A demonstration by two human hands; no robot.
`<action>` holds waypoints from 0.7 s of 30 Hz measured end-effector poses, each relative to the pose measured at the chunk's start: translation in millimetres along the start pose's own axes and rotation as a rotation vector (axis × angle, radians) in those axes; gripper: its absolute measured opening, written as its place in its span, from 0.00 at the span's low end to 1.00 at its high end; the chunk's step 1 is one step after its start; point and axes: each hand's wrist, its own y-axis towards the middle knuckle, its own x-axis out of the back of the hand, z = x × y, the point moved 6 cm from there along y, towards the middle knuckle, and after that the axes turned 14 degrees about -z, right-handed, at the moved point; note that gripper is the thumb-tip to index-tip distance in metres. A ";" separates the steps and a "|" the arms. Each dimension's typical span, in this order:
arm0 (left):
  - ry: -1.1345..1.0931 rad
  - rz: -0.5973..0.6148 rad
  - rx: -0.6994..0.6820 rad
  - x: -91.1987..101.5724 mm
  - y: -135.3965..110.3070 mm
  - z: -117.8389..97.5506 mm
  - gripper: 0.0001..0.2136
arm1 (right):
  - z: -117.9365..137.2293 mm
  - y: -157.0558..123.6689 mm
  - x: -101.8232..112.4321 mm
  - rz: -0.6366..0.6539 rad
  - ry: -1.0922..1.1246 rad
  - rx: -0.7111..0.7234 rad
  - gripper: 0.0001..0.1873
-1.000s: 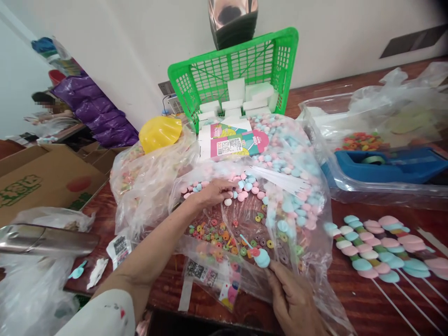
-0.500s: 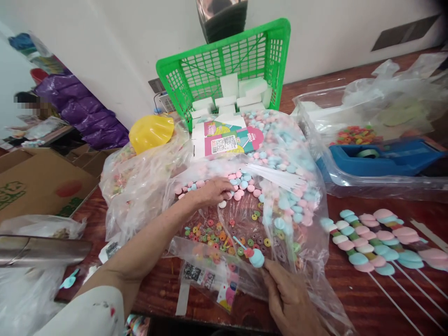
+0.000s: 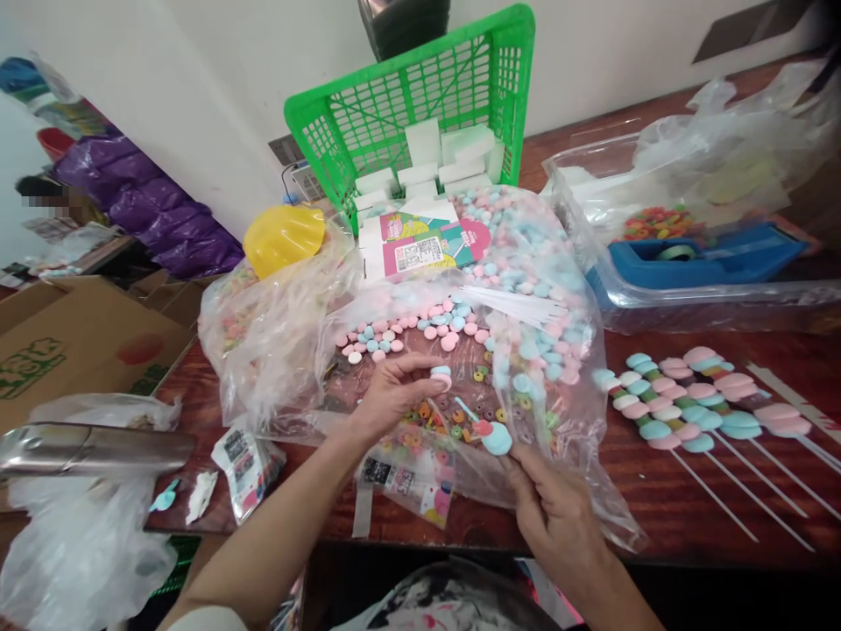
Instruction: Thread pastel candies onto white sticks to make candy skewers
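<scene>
Pinched between the fingertips of my left hand (image 3: 394, 396) are a pink and a blue round marshmallow (image 3: 441, 377). My right hand (image 3: 558, 499) grips a stick whose blue end shows above a red ring and a blue marshmallow (image 3: 498, 439); the rest of the stick is hidden by the hand. Between and below the hands, small coloured ring candies (image 3: 427, 412) lie on clear plastic. Loose pink, blue and white marshmallows (image 3: 378, 337) are spread just beyond my left hand. Several white sticks (image 3: 516, 305) rest on the plastic further back.
Finished-looking marshmallow skewers (image 3: 696, 399) lie on the table at right, near a blue tape dispenser (image 3: 710, 263) in a clear tray. A green basket (image 3: 407, 83) stands at the back with white blocks. At left are a yellow bowl (image 3: 282, 241), a metal flask (image 3: 98, 450) and a cardboard box (image 3: 85, 333).
My left hand has come back toward me from the loose marshmallows, now holding a pink and a blue one. My right hand still holds the stick, slightly further up and right in view.
</scene>
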 end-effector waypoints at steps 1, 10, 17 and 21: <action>-0.094 -0.028 0.079 -1.0 -10.1 1.9 0.14 | 1.1 -0.1 0.4 0.009 -0.012 -0.011 0.11; -0.394 -0.260 0.010 -4.9 -50.8 8.0 0.15 | 20.1 -3.4 2.7 -0.005 -0.066 0.073 0.11; -0.232 -0.329 -0.307 -6.0 -61.5 3.3 0.13 | 20.2 -11.4 3.6 0.021 -0.082 0.080 0.11; -0.050 -0.318 -0.539 -12.5 -70.1 -11.2 0.11 | 19.6 -14.3 3.5 0.031 -0.100 0.054 0.10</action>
